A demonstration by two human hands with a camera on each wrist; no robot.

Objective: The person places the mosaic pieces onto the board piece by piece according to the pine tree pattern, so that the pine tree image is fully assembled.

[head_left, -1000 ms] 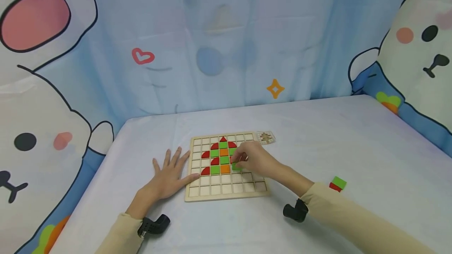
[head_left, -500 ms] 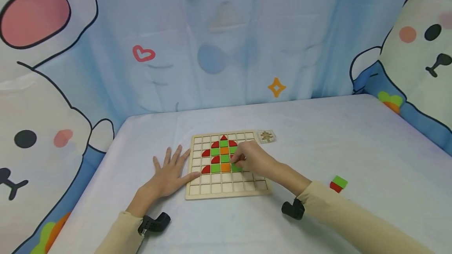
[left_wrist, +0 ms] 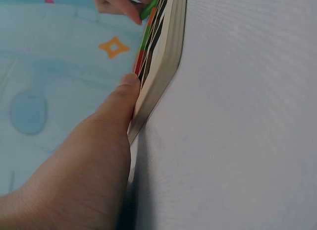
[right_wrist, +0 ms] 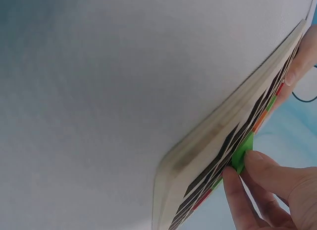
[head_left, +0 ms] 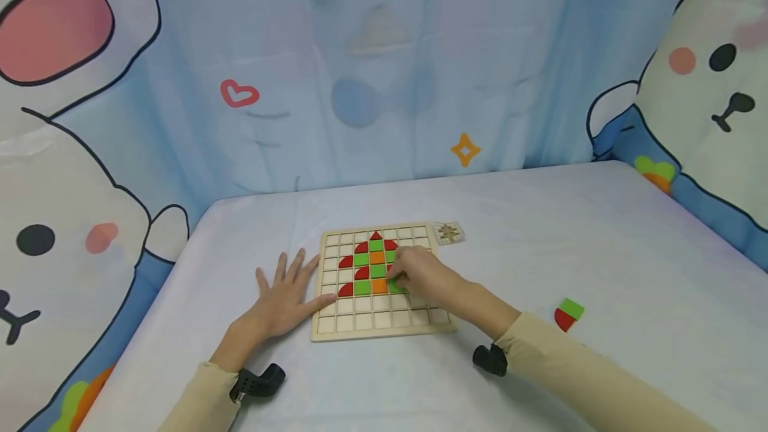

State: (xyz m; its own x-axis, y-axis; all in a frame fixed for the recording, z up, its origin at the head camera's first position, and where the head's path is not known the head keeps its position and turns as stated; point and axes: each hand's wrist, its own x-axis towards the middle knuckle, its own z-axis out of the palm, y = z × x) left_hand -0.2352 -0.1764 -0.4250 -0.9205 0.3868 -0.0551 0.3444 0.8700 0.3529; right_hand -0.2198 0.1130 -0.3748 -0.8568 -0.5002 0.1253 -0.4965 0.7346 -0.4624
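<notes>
A wooden grid board (head_left: 384,335) lies on the white table, bearing red, green and orange tiles in a stepped, tree-like shape. My right hand (head_left: 425,275) is over its middle right; thumb and fingers pinch a green tile (right_wrist: 241,153), which stands tilted against the grid in the right wrist view. Part of that tile (head_left: 396,285) shows below the fingers in the head view. My left hand (head_left: 283,302) lies flat with fingers spread at the board's left side, its thumb (left_wrist: 130,80) on the frame's edge. The right hand hides some tiles.
A small pattern card (head_left: 449,233) lies by the board's top right corner. To the right, near the right sleeve, are a loose green tile (head_left: 572,308) and a red rounded tile (head_left: 564,320). A printed curtain (head_left: 384,85) hangs behind the table.
My right hand keeps its grip on the green tile with only a slight shift. More of the loose red tile shows beside the right sleeve. The left hand stays in place.
</notes>
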